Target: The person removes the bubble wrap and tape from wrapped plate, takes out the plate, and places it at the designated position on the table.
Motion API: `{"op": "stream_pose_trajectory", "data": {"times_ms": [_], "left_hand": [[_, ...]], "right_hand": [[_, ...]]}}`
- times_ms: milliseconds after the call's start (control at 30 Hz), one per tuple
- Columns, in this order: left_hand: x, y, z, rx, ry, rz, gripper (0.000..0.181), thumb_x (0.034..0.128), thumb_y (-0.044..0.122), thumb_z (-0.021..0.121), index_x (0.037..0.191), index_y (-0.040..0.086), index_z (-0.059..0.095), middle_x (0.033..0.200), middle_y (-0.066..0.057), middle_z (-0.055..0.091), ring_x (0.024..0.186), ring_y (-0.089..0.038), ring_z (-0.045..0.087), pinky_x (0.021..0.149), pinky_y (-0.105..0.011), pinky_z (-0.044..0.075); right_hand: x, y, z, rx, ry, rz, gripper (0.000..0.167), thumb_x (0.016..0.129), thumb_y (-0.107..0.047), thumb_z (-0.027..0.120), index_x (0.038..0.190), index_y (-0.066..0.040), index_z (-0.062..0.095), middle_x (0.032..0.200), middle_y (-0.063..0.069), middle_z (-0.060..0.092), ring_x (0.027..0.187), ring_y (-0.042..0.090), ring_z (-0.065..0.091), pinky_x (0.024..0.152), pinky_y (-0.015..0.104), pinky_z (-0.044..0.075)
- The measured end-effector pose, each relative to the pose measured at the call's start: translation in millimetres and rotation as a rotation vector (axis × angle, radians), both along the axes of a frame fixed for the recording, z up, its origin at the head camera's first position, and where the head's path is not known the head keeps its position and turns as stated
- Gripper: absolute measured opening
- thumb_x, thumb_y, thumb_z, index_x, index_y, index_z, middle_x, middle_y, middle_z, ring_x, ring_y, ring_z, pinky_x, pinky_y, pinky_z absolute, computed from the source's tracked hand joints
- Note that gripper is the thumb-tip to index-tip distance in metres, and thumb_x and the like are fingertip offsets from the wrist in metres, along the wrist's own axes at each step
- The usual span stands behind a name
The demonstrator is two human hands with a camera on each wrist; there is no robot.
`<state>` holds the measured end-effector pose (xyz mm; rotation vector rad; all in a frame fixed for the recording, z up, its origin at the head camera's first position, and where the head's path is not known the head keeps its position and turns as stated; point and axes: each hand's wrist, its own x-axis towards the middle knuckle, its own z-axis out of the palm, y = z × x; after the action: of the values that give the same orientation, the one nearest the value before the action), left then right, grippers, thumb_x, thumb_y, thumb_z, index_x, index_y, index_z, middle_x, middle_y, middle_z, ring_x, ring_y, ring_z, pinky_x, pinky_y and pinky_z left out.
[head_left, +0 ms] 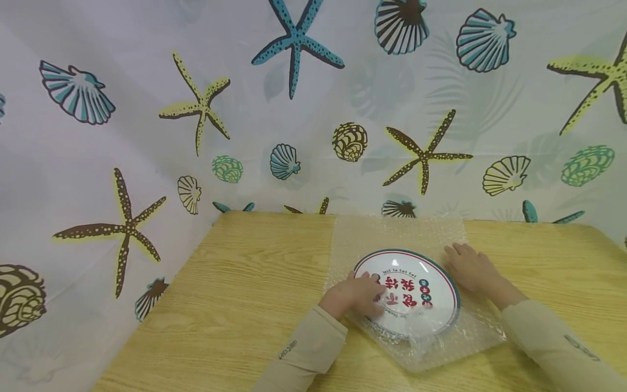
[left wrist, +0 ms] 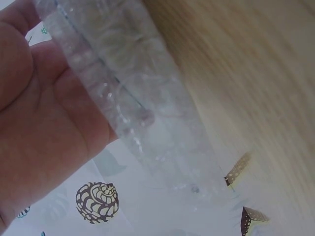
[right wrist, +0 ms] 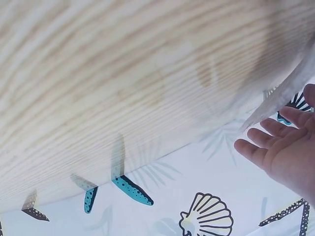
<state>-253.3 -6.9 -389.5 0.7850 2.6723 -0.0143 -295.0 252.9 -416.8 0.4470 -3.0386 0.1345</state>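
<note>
An oval white plate (head_left: pixel 441 288) with a blue-and-red rim and red lettering lies face up on a sheet of bubble wrap (head_left: pixel 392 231). Its near edge is covered by a flap of the wrap. Over the plate's left part reaches my left hand (head_left: pixel 357 294), its fingers spread and loosely bent. The left wrist view shows the palm of that hand against the edge of the bubble wrap (left wrist: pixel 142 83). My right hand (head_left: pixel 472 267) is at the right of the plate, on the wrap's right side. In the right wrist view its fingers extend beside the wrap's edge (right wrist: pixel 280 96).
The wooden table (head_left: pixel 245 272) stretches to both sides of the wrap. A white cloth (head_left: pixel 313 125) printed with starfish and shells hangs behind the table and along its left side.
</note>
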Motion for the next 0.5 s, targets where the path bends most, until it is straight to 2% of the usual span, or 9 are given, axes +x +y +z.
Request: {"op": "stream_pose_trajectory", "data": {"times_ms": [233,500], "left_hand": [[0.5,0.0,0.2,0.014,-0.005,0.006,0.049,0.0848,0.036,0.056,0.132,0.027,0.045,0.142,0.004,0.03,0.132,-0.016,0.018,0.106,-0.039,0.012],[-0.6,-0.2,0.5,0.014,0.0,0.0,0.049,0.0844,0.036,0.056,0.132,0.026,0.046,0.142,0.003,0.031,0.132,-0.016,0.019,0.105,-0.04,0.013]], "right_hand": [[2.5,-3.7,4.3,-0.017,0.059,0.047,0.039,0.091,-0.011,0.045,0.117,0.018,0.043,0.119,0.04,0.039,0.111,0.052,0.035,0.091,0.058,0.03],[4.0,-7.2,8.1,-0.041,0.064,0.053,0.039,0.09,-0.012,0.046,0.116,0.018,0.044,0.119,0.04,0.038,0.111,0.052,0.035,0.091,0.058,0.03]]}}
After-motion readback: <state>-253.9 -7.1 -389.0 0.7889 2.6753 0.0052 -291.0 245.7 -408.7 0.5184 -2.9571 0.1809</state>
